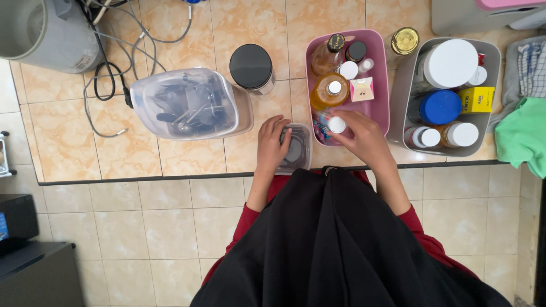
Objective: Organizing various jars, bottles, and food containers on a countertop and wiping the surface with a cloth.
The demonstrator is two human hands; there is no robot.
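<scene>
My left hand (272, 146) rests on a small clear square container (297, 150) with a dark lid, at the front edge of the tiled counter. My right hand (359, 135) grips a small bottle with a white cap (336, 124) at the near end of a pink tray (380, 74). The pink tray also holds two amber bottles (329, 91), a black-capped jar (356, 51) and a small pink-and-white box (362, 88).
A grey tray (402, 91) on the right holds white- and blue-lidded jars and a yellow box. A clear tub of utensils (187, 105), a black-lidded jar (251, 67), a grey appliance (40, 31) with cables, and green cloth (522, 136) lie around.
</scene>
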